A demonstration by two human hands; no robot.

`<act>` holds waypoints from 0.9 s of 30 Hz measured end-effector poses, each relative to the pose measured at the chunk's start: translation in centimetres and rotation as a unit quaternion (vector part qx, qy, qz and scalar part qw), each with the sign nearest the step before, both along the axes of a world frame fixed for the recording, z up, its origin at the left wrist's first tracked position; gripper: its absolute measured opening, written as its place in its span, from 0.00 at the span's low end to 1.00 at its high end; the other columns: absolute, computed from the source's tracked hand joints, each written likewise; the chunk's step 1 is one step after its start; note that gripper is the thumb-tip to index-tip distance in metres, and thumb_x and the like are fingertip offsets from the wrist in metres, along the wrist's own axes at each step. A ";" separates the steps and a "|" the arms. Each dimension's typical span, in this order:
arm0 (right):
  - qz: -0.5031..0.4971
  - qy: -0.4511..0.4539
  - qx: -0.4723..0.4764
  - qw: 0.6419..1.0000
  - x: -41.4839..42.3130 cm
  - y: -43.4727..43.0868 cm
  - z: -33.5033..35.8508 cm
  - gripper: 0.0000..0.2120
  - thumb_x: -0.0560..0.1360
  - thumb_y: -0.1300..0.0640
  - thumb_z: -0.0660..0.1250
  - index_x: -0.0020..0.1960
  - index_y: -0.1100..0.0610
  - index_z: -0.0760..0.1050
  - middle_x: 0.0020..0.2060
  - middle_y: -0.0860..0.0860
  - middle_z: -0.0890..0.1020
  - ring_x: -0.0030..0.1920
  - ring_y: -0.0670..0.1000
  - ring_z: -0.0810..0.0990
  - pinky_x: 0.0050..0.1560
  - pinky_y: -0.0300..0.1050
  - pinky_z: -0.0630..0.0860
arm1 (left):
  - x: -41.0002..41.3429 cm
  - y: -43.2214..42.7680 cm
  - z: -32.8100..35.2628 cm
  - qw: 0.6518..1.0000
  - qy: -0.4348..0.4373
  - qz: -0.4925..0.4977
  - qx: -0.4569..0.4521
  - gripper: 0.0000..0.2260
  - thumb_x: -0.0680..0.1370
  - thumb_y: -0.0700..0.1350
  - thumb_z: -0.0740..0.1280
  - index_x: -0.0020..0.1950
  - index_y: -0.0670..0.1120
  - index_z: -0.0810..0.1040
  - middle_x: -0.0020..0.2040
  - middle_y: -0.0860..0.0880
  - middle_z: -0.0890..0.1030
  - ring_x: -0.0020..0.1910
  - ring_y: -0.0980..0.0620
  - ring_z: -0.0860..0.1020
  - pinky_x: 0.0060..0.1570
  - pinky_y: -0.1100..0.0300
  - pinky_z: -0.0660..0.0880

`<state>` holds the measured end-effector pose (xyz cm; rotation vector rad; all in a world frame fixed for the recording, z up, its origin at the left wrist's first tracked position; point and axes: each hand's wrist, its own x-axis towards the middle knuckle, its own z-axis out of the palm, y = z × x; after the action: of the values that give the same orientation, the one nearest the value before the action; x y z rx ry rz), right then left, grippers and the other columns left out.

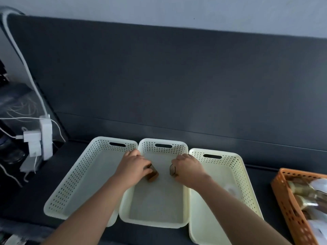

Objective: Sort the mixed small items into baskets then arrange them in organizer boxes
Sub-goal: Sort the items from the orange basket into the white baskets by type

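Dark couch (159,76): three cream baskets (162,151) side by side, orange basket (283,197) far right. Left grip (133,165) holds a brown block (152,175), right grip (188,167) pinches a small dark loop (172,169).

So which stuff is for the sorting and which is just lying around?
For the job: left basket, middle basket, right basket, orange basket, brown block in the left hand, small dark-edged piece in the right hand.
Just lying about: white power strip, white cables.
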<state>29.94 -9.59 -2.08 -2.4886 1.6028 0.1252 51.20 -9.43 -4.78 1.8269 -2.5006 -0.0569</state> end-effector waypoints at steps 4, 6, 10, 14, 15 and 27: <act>-0.030 -0.061 0.031 0.997 -0.8 0.9 1.1 0.26 0.73 0.48 0.66 0.68 0.55 0.68 0.65 0.51 0.73 0.66 0.53 0.69 0.64 0.44 0.67 | 0.0 0.7 0.2 0.996 0.065 -0.005 -0.059 0.25 0.72 0.63 0.52 0.53 0.53 0.82 0.48 0.57 0.84 0.49 0.49 0.77 0.47 0.53 0.73; -0.052 -0.111 0.017 0.992 -2.3 1.9 1.9 0.27 0.76 0.48 0.65 0.72 0.53 0.65 0.69 0.49 0.70 0.69 0.51 0.67 0.66 0.43 0.66 | -0.3 1.4 1.2 0.992 0.090 0.002 -0.091 0.23 0.73 0.61 0.55 0.52 0.50 0.84 0.47 0.55 0.84 0.46 0.47 0.79 0.45 0.53 0.75; -0.098 -0.184 -0.029 0.978 -7.0 4.8 3.2 0.26 0.78 0.47 0.63 0.73 0.49 0.63 0.72 0.42 0.66 0.71 0.44 0.64 0.66 0.37 0.64 | -3.6 2.6 3.2 0.983 0.156 -0.003 -0.092 0.23 0.74 0.60 0.56 0.54 0.48 0.83 0.49 0.52 0.84 0.49 0.47 0.80 0.50 0.52 0.76; -0.151 -0.237 -0.069 0.957 -13.9 8.0 4.3 0.25 0.76 0.46 0.65 0.72 0.48 0.66 0.70 0.40 0.69 0.69 0.40 0.65 0.65 0.31 0.61 | -11.2 3.8 5.3 0.971 0.217 -0.051 -0.091 0.21 0.74 0.59 0.58 0.54 0.49 0.83 0.50 0.53 0.83 0.50 0.49 0.79 0.54 0.56 0.74; -0.161 -0.237 -0.081 0.955 -15.9 8.9 4.6 0.25 0.76 0.46 0.65 0.71 0.48 0.67 0.69 0.40 0.69 0.69 0.40 0.66 0.65 0.30 0.60 | -13.5 4.0 5.7 0.967 0.226 -0.072 -0.093 0.20 0.74 0.59 0.58 0.53 0.49 0.83 0.49 0.54 0.83 0.49 0.50 0.79 0.53 0.59 0.72; -0.289 -0.233 -0.077 0.925 -41.8 12.2 2.9 0.20 0.77 0.50 0.66 0.68 0.50 0.72 0.63 0.44 0.76 0.61 0.45 0.75 0.55 0.31 0.66 | -39.7 5.5 4.2 0.944 0.288 -0.161 0.008 0.18 0.78 0.54 0.65 0.66 0.52 0.75 0.62 0.58 0.75 0.63 0.59 0.69 0.59 0.69 0.64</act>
<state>-11.85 2.64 0.84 -1.8185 2.0710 -0.6391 11.49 -3.89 -0.58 1.1495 -2.3201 -0.5397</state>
